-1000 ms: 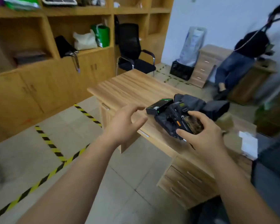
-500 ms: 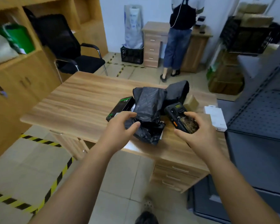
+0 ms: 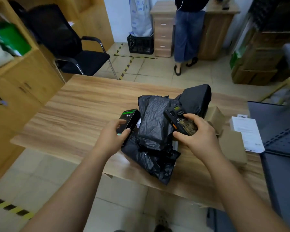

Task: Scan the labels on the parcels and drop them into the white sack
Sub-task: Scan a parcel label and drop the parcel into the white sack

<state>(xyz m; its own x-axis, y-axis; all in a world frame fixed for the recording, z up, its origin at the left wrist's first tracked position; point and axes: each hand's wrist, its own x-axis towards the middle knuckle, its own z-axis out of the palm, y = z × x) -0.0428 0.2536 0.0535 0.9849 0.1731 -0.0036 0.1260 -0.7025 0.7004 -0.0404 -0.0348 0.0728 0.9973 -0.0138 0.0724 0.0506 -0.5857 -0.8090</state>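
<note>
While right hand (image 3: 197,131) grips scanner (image 3: 179,120), left hand (image 3: 114,133) apparently pinching black-green box (image 3: 130,120) beside black parcels (image 3: 155,126).

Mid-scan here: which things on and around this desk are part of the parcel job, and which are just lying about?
Job:
- handheld scanner in right hand
- black-and-green box, left hand has a grip on it
- black poly-bag parcels
- brown carton

Lying about:
- office chair
- black crate
- white sheet
</note>
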